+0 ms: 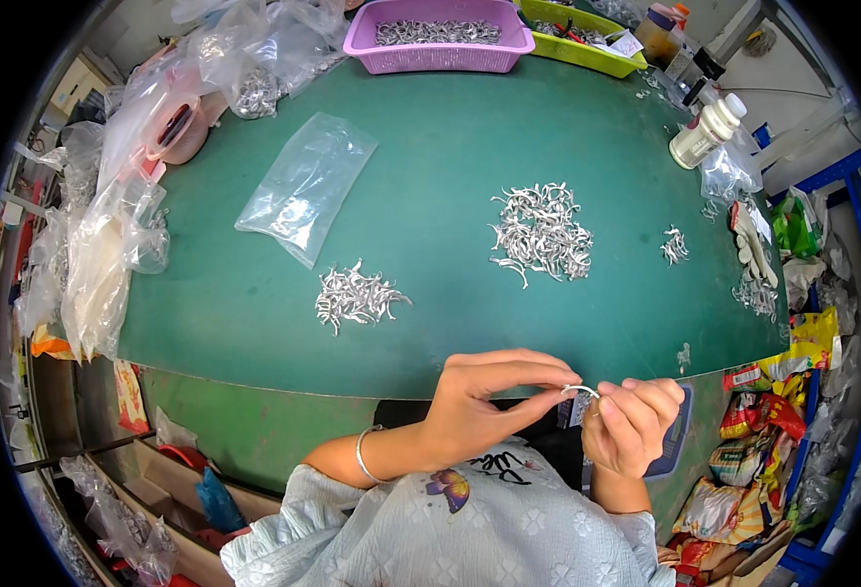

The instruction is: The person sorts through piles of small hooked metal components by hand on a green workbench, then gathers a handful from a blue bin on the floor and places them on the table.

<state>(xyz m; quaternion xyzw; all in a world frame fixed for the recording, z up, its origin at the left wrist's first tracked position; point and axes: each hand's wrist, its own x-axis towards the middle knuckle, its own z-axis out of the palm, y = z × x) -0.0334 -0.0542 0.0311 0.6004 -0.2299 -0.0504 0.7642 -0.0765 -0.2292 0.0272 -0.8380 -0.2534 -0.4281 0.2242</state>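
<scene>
A small curved silver metal piece (581, 389) spans the gap between my two hands, just off the table's near edge. My left hand (499, 396) pinches one end between thumb and fingertips. The other end is in the closed fingers of my right hand (631, 426). Ahead of my hands on the green table lies a large pile of similar curved metal pieces (543, 233). To the left is a smaller pile (357, 295), and at the right a little cluster (674, 246).
A flat clear plastic bag (308, 186) lies on the green table (421, 147). At the far edge stand a purple basket (438, 59) of metal pieces and a yellow-green basket (587, 54). A white bottle (707, 130) stands right, near a glove (751, 243). Plastic bags (108, 264) crowd the left edge.
</scene>
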